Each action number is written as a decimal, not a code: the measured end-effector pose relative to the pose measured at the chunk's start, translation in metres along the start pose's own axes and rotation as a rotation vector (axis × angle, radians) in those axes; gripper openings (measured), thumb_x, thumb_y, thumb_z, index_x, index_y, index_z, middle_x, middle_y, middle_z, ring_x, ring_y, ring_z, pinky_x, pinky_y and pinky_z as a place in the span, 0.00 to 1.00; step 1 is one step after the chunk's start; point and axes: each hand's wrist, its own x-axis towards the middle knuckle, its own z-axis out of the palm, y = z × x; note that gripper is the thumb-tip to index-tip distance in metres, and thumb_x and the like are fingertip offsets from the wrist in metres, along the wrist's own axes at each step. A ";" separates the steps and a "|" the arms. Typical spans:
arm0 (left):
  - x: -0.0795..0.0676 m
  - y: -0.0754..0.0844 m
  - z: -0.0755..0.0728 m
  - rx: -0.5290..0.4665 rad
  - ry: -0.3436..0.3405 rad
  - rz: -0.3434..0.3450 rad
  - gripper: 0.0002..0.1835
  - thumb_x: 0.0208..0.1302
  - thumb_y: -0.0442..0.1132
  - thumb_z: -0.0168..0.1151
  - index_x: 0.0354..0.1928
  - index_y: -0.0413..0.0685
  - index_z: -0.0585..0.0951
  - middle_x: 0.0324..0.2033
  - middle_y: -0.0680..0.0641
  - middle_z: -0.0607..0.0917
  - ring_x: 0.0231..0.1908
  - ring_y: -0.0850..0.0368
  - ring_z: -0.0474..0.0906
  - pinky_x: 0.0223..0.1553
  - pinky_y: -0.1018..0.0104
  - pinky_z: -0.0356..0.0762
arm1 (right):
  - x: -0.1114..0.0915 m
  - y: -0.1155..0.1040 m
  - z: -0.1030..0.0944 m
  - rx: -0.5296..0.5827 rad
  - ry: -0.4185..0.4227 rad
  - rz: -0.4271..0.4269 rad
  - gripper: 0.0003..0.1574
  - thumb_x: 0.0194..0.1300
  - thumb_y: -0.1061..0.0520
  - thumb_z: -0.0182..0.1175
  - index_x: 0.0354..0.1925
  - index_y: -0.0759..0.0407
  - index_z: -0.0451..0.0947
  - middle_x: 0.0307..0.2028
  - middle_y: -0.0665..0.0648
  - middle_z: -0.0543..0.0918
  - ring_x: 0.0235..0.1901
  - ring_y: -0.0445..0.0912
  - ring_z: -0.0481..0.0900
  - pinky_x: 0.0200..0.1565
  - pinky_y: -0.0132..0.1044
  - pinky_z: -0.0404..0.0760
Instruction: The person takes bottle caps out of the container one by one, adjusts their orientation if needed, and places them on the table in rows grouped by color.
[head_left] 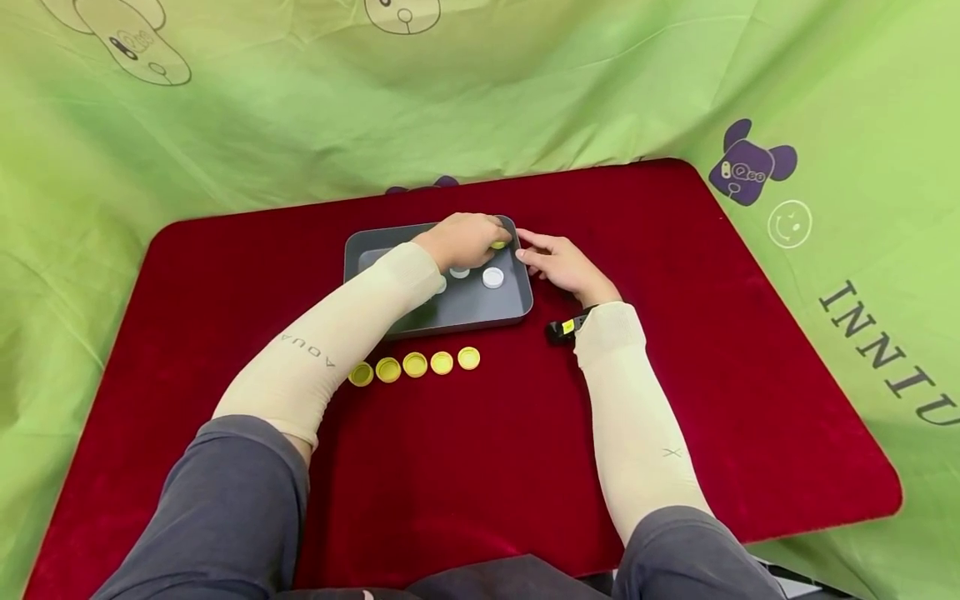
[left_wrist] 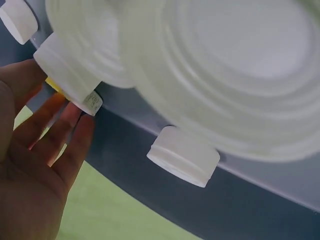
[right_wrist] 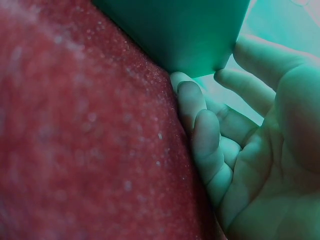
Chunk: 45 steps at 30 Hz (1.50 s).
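In the head view my left hand (head_left: 467,239) reaches into the far right corner of a dark grey tray (head_left: 480,314), pinching a yellow cap (head_left: 498,245) between thumb and fingers. The left wrist view shows a little of the yellow cap (left_wrist: 53,85) behind a white cap (left_wrist: 70,67). White caps, among them one by the right wall (head_left: 492,277), lie in the tray; my left arm hides part of it. Outside, my right hand (head_left: 558,265) touches the tray's right wall with its fingertips. Its lower fingers are bent close to the cloth in the right wrist view.
Several yellow caps (head_left: 415,364) stand in a row on the red tablecloth (head_left: 465,467) in front of the tray. A black wrist device (head_left: 564,328) sits at my right cuff. Green printed fabric (head_left: 300,125) hangs behind the table.
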 end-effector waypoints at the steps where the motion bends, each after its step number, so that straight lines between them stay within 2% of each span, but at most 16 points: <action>1: 0.000 0.000 0.000 -0.002 -0.008 -0.005 0.21 0.69 0.37 0.58 0.63 0.51 0.77 0.59 0.46 0.76 0.59 0.51 0.72 0.56 0.54 0.72 | 0.000 0.000 0.000 0.002 -0.001 0.001 0.32 0.71 0.47 0.58 0.71 0.43 0.65 0.44 0.59 0.83 0.39 0.52 0.80 0.41 0.40 0.74; 9: -0.004 0.002 0.001 -0.008 -0.005 -0.022 0.19 0.70 0.39 0.57 0.62 0.51 0.78 0.57 0.44 0.74 0.54 0.50 0.74 0.54 0.57 0.73 | 0.000 -0.002 0.002 0.017 -0.003 -0.003 0.32 0.71 0.48 0.58 0.71 0.43 0.65 0.45 0.58 0.83 0.39 0.52 0.79 0.41 0.39 0.74; 16: -0.006 0.003 0.002 -0.025 -0.006 -0.032 0.17 0.70 0.37 0.57 0.59 0.50 0.80 0.56 0.45 0.76 0.55 0.52 0.74 0.55 0.58 0.72 | 0.001 -0.004 0.002 0.006 -0.007 -0.008 0.32 0.71 0.47 0.58 0.71 0.43 0.65 0.46 0.59 0.82 0.39 0.53 0.80 0.41 0.40 0.74; 30: -0.012 0.005 0.005 -0.017 0.029 0.035 0.16 0.68 0.35 0.58 0.56 0.47 0.82 0.50 0.46 0.79 0.52 0.54 0.75 0.56 0.60 0.72 | 0.001 0.000 0.001 0.000 -0.007 0.007 0.33 0.70 0.46 0.58 0.71 0.43 0.65 0.47 0.58 0.82 0.39 0.52 0.79 0.43 0.41 0.74; 38: -0.021 0.013 -0.003 -0.037 0.056 0.072 0.17 0.68 0.33 0.57 0.57 0.47 0.81 0.50 0.46 0.80 0.52 0.53 0.76 0.56 0.59 0.72 | 0.000 0.001 -0.002 -0.002 -0.001 0.009 0.34 0.70 0.46 0.58 0.71 0.43 0.64 0.47 0.57 0.82 0.39 0.52 0.79 0.41 0.40 0.74; 45: -0.029 0.015 -0.006 -0.022 0.097 0.067 0.17 0.67 0.35 0.60 0.57 0.47 0.81 0.47 0.46 0.81 0.47 0.54 0.78 0.50 0.59 0.75 | 0.000 0.002 -0.002 -0.004 -0.002 -0.002 0.34 0.70 0.46 0.58 0.71 0.44 0.64 0.45 0.58 0.83 0.38 0.52 0.79 0.41 0.40 0.75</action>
